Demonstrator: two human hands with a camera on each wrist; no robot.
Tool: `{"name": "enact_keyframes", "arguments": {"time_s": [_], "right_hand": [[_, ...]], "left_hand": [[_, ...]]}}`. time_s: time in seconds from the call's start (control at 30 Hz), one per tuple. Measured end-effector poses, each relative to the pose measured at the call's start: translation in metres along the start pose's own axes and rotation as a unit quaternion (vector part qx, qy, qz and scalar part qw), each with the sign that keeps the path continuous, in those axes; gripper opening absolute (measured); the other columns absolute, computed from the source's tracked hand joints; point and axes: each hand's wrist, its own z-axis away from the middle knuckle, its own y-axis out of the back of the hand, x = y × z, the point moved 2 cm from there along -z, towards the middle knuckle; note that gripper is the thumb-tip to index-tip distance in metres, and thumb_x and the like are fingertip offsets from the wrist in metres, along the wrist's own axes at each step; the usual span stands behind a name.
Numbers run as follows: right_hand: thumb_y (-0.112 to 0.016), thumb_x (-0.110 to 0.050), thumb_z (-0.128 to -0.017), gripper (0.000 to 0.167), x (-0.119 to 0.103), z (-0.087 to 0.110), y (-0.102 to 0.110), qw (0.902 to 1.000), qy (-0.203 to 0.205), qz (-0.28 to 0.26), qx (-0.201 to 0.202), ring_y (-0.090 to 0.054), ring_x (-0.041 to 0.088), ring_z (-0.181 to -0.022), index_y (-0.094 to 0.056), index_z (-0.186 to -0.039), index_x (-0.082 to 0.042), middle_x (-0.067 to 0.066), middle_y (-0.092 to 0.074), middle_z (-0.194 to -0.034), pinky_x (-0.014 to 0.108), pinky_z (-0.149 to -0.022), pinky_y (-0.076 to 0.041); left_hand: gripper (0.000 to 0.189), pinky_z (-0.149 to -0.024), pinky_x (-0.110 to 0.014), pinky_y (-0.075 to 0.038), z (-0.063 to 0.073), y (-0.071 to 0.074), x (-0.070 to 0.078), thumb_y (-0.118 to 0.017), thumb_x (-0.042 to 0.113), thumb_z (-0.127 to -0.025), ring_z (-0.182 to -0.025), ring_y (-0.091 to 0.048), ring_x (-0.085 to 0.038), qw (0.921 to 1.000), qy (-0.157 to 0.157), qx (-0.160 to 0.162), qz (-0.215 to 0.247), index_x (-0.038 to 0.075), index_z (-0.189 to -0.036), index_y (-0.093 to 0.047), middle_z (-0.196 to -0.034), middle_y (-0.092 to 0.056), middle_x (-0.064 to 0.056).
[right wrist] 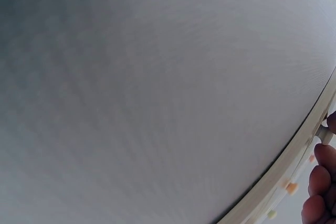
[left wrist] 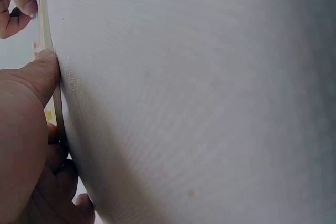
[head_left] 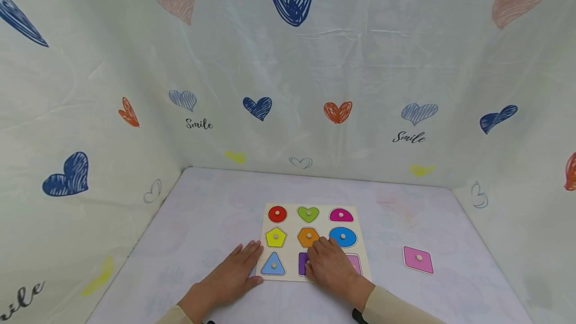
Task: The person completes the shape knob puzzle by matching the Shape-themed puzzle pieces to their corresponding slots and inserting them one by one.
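A wooden shape puzzle board (head_left: 291,254) lies flat on the table, with knobbed pieces in several bright colours. My left hand (head_left: 233,269) rests at the board's left edge, fingers extended and thumb at its lower left corner. The left wrist view shows that thumb (left wrist: 44,74) against the board's edge. With curled fingers, my right hand (head_left: 333,269) pinches the knob of the purple piece (head_left: 302,264) in the bottom row, partly covering it. In the right wrist view, those fingertips (right wrist: 317,182) are around a knob (right wrist: 324,134). A pink square piece (head_left: 418,259) lies apart on the table.
Red circle (head_left: 277,214), green heart (head_left: 308,214), yellow pentagon (head_left: 276,237) and blue oval (head_left: 343,237) pieces sit on the board. A pink square area (head_left: 355,263) shows beside the right hand. Heart-printed curtain (head_left: 297,64) surrounds the table (head_left: 216,204) at the back and sides.
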Motion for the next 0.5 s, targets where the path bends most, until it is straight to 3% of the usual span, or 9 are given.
{"name": "enact_keyframes", "arguments": {"time_s": [0.5], "right_hand": [[-0.077,-0.037,-0.090,0.029,-0.0008,0.0010,0.0032,0.9993,0.014,0.015,0.033,-0.044,0.015,-0.076,-0.060,-0.085,-0.014,-0.003,-0.052,-0.076,0.026,-0.067,-0.032]], "left_hand": [[0.085,-0.130,-0.054,-0.026,0.0013,0.0018,0.0014,-0.066,0.057,-0.099,-0.161,-0.029,-0.026,1.0000,-0.001,0.007,0.002,0.013,-0.165,-0.036,-0.172,-0.035,-0.003]]}}
